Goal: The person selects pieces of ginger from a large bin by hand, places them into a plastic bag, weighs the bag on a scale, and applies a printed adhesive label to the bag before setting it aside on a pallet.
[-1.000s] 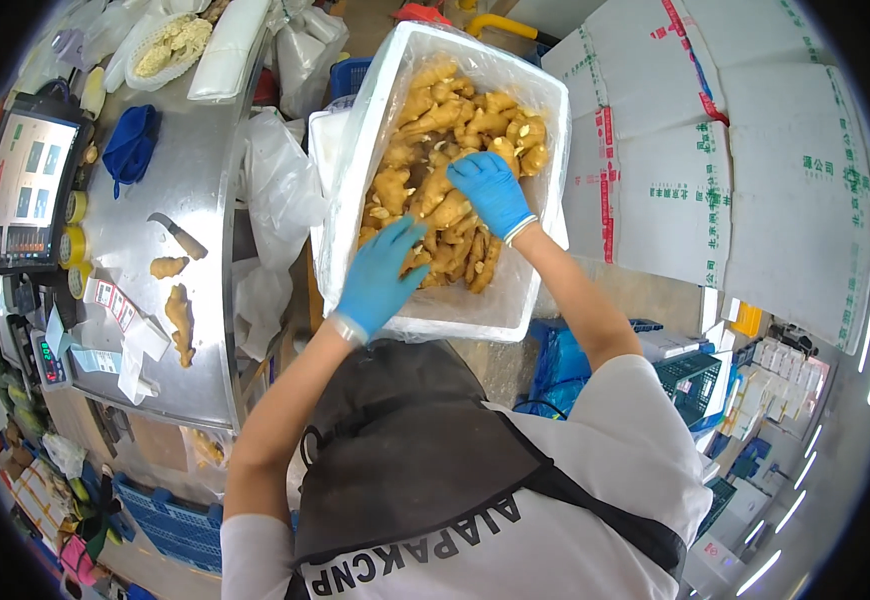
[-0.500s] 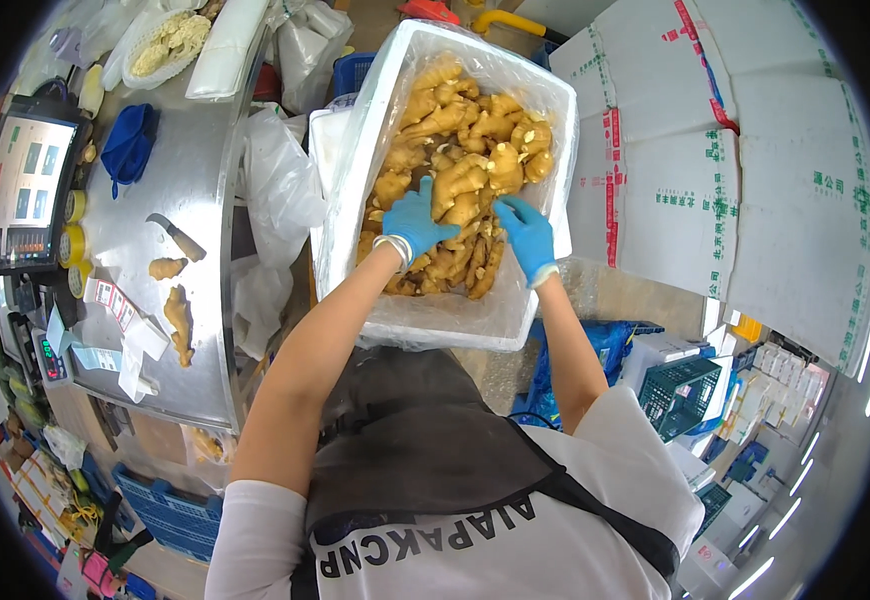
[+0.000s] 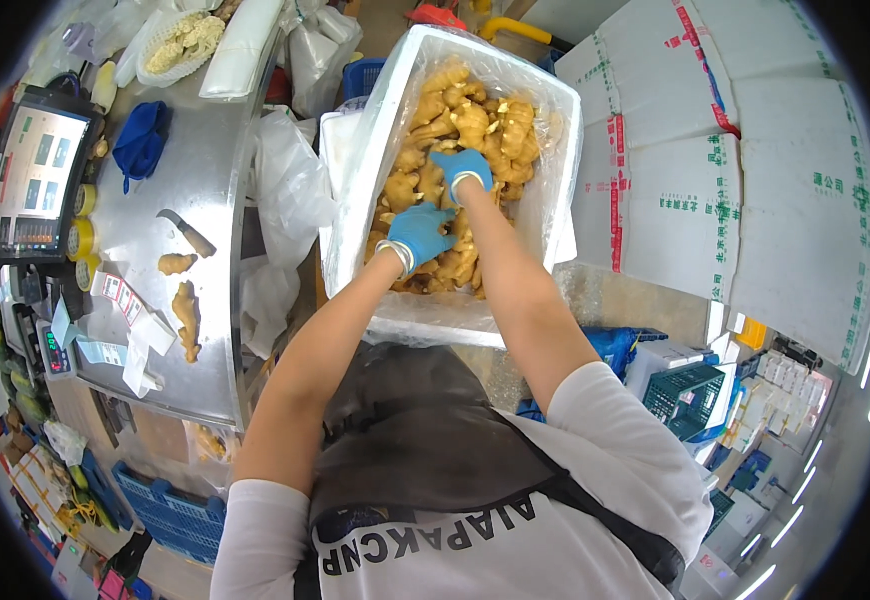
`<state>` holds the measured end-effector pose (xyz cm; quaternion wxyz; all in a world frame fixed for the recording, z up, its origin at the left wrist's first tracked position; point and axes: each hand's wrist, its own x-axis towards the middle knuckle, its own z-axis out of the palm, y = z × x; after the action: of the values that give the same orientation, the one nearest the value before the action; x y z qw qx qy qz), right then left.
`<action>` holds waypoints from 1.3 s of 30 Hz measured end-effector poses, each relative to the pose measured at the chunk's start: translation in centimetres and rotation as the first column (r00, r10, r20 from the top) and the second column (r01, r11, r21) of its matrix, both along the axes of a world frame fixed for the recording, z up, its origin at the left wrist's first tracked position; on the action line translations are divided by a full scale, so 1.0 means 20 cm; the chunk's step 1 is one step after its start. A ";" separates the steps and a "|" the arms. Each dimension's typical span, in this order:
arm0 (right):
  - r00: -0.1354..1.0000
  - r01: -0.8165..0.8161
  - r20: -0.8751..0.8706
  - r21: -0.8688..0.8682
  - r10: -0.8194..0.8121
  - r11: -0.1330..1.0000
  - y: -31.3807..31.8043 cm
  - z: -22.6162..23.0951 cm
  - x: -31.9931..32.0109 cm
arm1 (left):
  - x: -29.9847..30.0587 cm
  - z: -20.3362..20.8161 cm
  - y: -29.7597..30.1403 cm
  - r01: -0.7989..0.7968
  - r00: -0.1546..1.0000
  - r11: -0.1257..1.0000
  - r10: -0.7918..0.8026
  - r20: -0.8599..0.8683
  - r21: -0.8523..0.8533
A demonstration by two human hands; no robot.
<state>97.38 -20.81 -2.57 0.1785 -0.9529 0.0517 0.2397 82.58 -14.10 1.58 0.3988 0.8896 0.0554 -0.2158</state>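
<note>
A white foam box (image 3: 355, 190) lined with clear plastic holds a heap of yellow ginger roots (image 3: 480, 125). Both my hands wear blue gloves and reach into the box. My left hand (image 3: 419, 233) presses on the ginger near the box's near left side, fingers curled over the roots. My right hand (image 3: 460, 168) lies on the ginger in the middle of the heap, fingers bent down among the roots. Whether either hand has a root gripped is hidden by the gloves and the pile.
A steel counter (image 3: 210, 330) on the left carries a knife (image 3: 187, 233), two ginger pieces (image 3: 186, 310), a blue cloth (image 3: 141, 140), a screen (image 3: 33, 180) and labels. White plastic bags (image 3: 290, 185) hang beside the box. Stacked white cartons (image 3: 745, 170) stand at the right.
Both hands moved together toward the middle of the ginger heap. My left hand came off the box's near left rim into the box; my right hand shifted left.
</note>
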 end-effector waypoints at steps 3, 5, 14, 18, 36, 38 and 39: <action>0.962 0.064 -0.267 0.418 0.056 0.906 -0.05 0.05 0.01 | -0.09 0.00 -0.02 -0.340 0.901 0.919 0.379 0.211 -0.198; 0.977 -0.134 -0.052 0.614 0.209 0.778 -0.17 0.10 -0.09 | -0.13 0.06 -0.02 -0.601 0.670 0.785 0.597 0.441 -0.149; 0.768 -0.516 -0.122 0.463 0.629 0.720 -0.35 0.46 -0.18 | -0.03 0.03 0.08 -0.329 0.923 0.861 0.381 0.063 -0.388; 0.813 -0.431 -0.030 0.639 0.581 0.637 -0.28 0.43 -0.23 | 0.00 -0.05 0.09 -0.360 0.884 0.859 0.439 0.160 -0.363; 0.959 -0.267 0.274 0.789 0.072 0.554 0.13 0.60 -0.67 | -1.25 0.31 0.28 -0.513 0.519 0.766 0.636 0.571 -0.387; 0.930 -0.334 0.207 0.822 0.303 0.461 0.37 0.71 -0.93 | -1.67 0.33 0.36 -0.715 0.440 0.611 0.771 0.460 -0.341; 0.879 -0.361 0.144 0.824 0.454 0.436 0.50 0.74 -1.09 | -1.89 0.40 0.38 -0.829 0.331 0.475 0.842 0.426 -0.294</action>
<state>75.59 -10.83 12.20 0.5415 -0.7223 -0.2905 0.3173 44.74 -6.43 9.49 0.4614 0.7504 0.3913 0.2662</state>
